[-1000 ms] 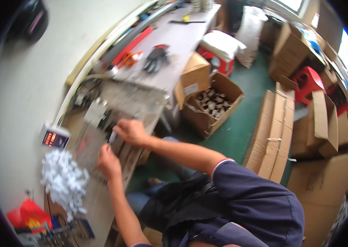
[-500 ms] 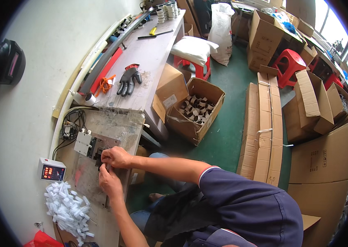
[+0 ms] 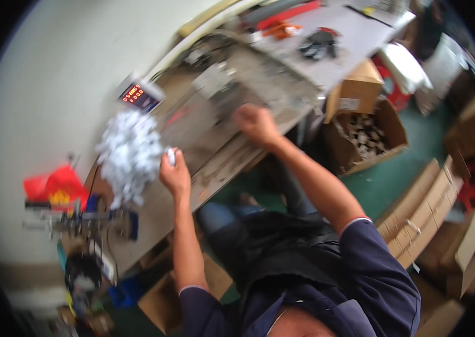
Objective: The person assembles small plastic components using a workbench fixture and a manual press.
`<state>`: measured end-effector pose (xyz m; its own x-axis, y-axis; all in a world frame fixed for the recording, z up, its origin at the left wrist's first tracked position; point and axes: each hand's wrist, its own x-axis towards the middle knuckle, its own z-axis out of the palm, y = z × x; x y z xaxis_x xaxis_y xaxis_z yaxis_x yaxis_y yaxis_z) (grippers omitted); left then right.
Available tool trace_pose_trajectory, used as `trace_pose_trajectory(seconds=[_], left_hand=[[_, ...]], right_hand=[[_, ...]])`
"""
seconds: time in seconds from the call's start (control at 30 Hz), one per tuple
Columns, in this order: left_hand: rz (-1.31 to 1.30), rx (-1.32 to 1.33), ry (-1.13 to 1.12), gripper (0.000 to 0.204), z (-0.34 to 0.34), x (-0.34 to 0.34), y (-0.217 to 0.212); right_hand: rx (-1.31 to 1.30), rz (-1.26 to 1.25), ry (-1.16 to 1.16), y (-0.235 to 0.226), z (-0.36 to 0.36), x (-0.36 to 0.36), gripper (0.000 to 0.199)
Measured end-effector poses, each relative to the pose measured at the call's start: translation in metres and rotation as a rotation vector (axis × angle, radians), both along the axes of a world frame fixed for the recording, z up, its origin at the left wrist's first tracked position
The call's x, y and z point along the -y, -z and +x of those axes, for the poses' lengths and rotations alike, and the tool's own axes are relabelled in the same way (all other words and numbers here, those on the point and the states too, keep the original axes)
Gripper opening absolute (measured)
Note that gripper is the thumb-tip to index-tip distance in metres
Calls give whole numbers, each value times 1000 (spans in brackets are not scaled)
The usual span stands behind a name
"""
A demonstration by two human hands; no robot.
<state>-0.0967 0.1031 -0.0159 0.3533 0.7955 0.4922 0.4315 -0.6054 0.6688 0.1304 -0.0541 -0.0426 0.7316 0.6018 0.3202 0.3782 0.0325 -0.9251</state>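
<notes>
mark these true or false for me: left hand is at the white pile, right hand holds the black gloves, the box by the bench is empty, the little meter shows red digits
1. The left hand is at the pile of small white pieces: true; it seems to hold one white piece, though blur hides the grip.
2. The right hand holds the black gloves: false; the gloves lie far up the bench, and the hand rests on the grey work plate.
3. The open cardboard box is empty: false; it holds many small parts.
4. The small meter shows red digits: true.
</notes>
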Motion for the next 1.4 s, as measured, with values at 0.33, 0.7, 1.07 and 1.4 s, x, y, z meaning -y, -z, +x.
trace_pose_trajectory(seconds=[0.33, 0.7, 1.07, 1.4], left_hand=[[191, -332, -168, 23, -64, -29, -2], [227, -573, -205, 20, -37, -37, 5], [-633, 191, 260, 18, 33, 52, -5], [-928, 375, 325, 10, 70, 100, -6]], right_hand=[[-50, -92, -67, -2, -7, -2, 22], [-31, -76, -73, -5, -6, 1, 18], [-42, -151, -147, -13, -26, 10, 25], [-502, -27, -367, -40, -35, 33, 25]])
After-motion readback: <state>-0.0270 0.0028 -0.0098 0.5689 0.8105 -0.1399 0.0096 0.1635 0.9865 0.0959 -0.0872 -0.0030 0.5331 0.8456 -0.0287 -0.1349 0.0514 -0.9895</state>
